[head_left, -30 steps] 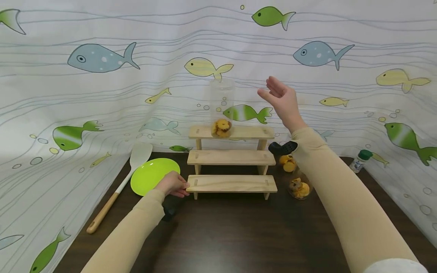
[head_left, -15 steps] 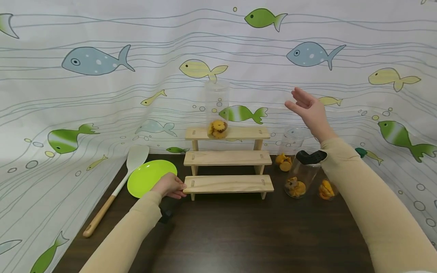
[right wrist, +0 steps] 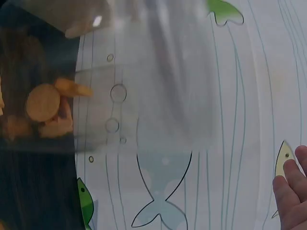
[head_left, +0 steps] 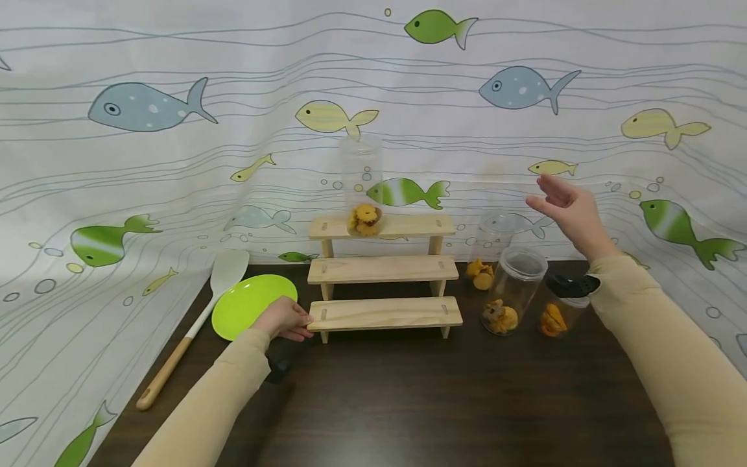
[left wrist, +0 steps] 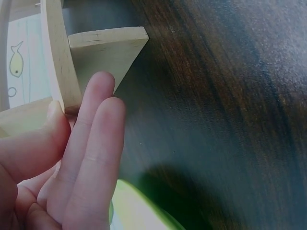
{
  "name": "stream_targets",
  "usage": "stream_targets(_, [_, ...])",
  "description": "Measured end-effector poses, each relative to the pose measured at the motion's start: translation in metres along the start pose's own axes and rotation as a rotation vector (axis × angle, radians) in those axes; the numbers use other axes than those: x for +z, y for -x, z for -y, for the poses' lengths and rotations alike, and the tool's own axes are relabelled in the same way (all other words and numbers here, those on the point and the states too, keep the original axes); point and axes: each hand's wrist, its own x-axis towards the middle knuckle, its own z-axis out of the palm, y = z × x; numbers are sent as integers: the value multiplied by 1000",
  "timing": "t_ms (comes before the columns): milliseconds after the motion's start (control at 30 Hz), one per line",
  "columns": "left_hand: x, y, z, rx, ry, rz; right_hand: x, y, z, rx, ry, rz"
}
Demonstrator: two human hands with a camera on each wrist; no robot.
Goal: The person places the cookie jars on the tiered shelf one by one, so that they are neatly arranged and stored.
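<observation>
At the left end of the bottom shelf (head_left: 385, 312), pinching the board's corner with the left hand (head_left: 286, 318) and so, most likely, steadying the whole wooden stand (head_left: 382, 269). In the left wrist view, thumb bent against the board's end, two fingers straight and side by side just past the edge; hard to tell about the others. Over on the right, holding and touching nothing with the right hand (head_left: 572, 211): thumb well apart from the fingers, fingers close together and slightly bent, up in the air above or behind the small jar (head_left: 561, 318). Beside it on the dark table (head_left: 379, 402), the front tall jar (head_left: 516, 288) and the back tall jar (head_left: 490, 240), all three with yellow-orange pieces at the bottom. Already up on the top shelf (head_left: 420, 226), left of its middle, another tall jar (head_left: 362, 185). To judge from all this, between two grips: steadying with one hand, free to reach with the other. For taking a jar next, would call for lowering the right hand to jar height, spreading thumb and fingers round just one, and not bumping its neighbours.
</observation>
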Motion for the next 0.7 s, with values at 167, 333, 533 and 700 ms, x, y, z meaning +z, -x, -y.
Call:
stream_targets(167, [0, -2, 2, -9, -9, -6, -5, 0, -23, 41, 21, -4])
stream_targets(333, [1, -5, 4, -17, -8, -4, -5, -1, -41, 64, 69, 36])
stream_targets(533, [2, -5, 5, -33, -14, -10, 0, -3, -59, 78, 115, 120])
stream_targets(700, [2, -5, 1, -24, -20, -9, 8, -5, -69, 91, 107, 179])
